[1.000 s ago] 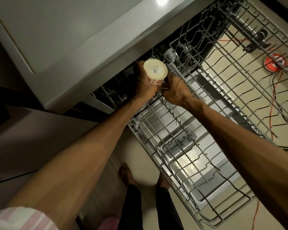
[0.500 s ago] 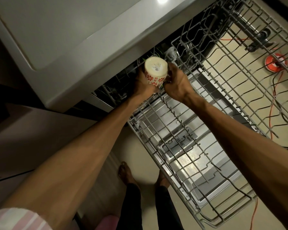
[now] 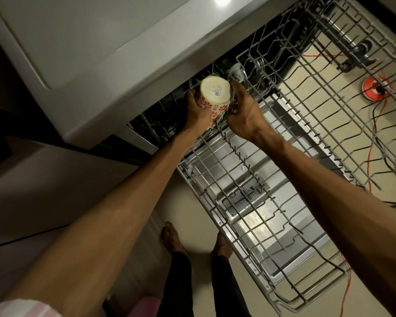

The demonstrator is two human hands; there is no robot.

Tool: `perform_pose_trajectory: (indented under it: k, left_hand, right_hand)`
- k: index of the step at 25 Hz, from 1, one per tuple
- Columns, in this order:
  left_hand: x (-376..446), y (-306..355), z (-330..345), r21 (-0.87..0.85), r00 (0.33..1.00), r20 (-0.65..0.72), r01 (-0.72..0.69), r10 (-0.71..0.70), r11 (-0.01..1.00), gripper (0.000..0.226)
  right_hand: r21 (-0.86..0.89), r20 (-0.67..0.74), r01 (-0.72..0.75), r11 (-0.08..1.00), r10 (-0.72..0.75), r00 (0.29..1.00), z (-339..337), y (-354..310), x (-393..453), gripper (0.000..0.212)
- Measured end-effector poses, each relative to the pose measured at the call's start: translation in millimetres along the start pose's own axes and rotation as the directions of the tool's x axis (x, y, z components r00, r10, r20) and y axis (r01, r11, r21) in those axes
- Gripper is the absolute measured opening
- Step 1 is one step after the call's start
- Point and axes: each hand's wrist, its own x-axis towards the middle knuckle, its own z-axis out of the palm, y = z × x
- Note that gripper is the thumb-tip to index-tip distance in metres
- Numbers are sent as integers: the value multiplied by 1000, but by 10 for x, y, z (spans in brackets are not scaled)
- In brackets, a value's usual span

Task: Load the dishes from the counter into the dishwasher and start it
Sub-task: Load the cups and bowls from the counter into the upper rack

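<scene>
A white mug with red flower print (image 3: 214, 97) is held upside down, its cream base with a barcode sticker facing me, at the back left corner of the pulled-out wire rack (image 3: 272, 202). My left hand (image 3: 196, 110) wraps its left side. My right hand (image 3: 244, 110) grips its right side, fingers curled near the rim. The mug's mouth is hidden behind my hands, so I cannot tell whether it rests on the tines. The dishwasher's open door (image 3: 284, 245) lies flat below the rack.
The grey countertop edge (image 3: 128, 83) overhangs the dishwasher opening just above the mug. An upper wire rack (image 3: 329, 88) extends to the right. An orange cable reel (image 3: 376, 88) and orange cord lie on the floor beyond. My bare feet (image 3: 172, 239) stand left of the door.
Both hands have carried the mug a little further back and left, toward the rack's rear corner under the counter edge. Its base has tilted slightly more toward me.
</scene>
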Motion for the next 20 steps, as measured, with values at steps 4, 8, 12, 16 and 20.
perform_pose_trajectory:
  k: [4,8,12,16,20]
  left_hand:
    - [-46,31,-58,-127,999,-39,-19,14,992,56]
    - [-231,13,-188,-165,995,-49,-89,82,982,53]
    - [-465,8,-298,97,976,-29,-210,214,973,58]
    - [-687,42,-343,233,973,-5,-222,230,947,60]
    - [-904,102,-374,281,955,7,-287,297,916,60]
  right_hand:
    - [91,20,-13,996,11,1000,-25,-7,-91,82]
    - [167,-1,-43,985,43,999,-61,3,-183,84]
    - [162,-25,-75,984,80,996,-88,-74,-324,74]
    - [-1,-73,29,1000,-29,997,-111,-183,-509,64]
    - [-187,-128,143,972,-168,977,-128,-230,-684,65]
